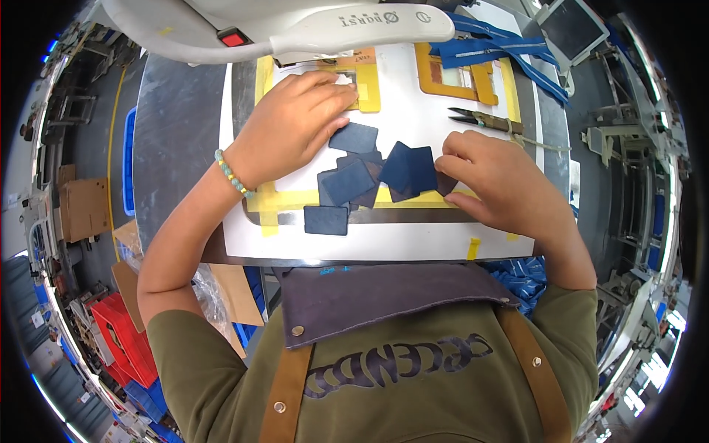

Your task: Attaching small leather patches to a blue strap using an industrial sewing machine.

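Note:
My left hand (pixel 306 118), with a bead bracelet at the wrist, reaches under the sewing machine head (pixel 362 29). Its fingers rest over a yellow-edged template (pixel 368 92), thumb apart from the fingers; a small white bit shows by the fingertips. Below that hand, dark blue rectangular patches (pixel 349 182) lie in a loose overlapping pile, with a few brownish ones among them. One blue patch (pixel 326 220) sits at the near edge of the pile. At the pile's right end my right hand (pixel 502 177) pinches a dark brownish patch (pixel 444 183) between thumb and fingers.
Thread snips (pixel 484 120) with a cord lie beyond my right hand. Another yellow frame (pixel 458 77) and blue zippers (pixel 502 48) are at the far right, near a screen (pixel 572 29). Yellow tape marks the white work board (pixel 384 240). Cardboard boxes (pixel 83 209) stand on the left.

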The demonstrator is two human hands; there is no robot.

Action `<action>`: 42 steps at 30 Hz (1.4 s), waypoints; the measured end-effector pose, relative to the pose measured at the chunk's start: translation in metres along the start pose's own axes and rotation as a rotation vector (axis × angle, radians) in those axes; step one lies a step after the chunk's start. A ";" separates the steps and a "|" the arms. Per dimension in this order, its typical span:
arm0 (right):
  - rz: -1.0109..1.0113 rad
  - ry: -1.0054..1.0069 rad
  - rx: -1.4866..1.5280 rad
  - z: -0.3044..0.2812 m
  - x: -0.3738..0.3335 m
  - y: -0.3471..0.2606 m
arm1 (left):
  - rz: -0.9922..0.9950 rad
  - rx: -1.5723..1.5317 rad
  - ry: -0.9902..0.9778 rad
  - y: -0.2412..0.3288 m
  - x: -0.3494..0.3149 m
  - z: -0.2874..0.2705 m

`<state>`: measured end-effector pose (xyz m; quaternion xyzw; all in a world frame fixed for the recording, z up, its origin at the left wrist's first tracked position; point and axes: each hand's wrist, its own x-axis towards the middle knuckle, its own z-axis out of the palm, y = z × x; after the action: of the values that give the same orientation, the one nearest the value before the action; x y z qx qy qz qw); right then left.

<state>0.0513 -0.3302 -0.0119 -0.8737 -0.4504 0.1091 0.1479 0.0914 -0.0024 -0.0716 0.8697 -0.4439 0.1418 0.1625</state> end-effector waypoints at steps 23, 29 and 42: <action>-0.122 0.284 -0.336 0.035 -0.015 0.000 | 0.041 0.109 0.117 0.016 0.043 0.016; -0.172 0.260 -0.324 0.029 -0.013 0.011 | -0.044 -0.042 -0.038 0.011 0.036 0.020; -0.302 0.219 -0.322 0.011 -0.005 0.031 | 0.516 0.008 0.237 0.039 -0.005 -0.008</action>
<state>0.0680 -0.3499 -0.0327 -0.8153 -0.5688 -0.0826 0.0695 0.0560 -0.0172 -0.0604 0.7060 -0.6280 0.2810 0.1682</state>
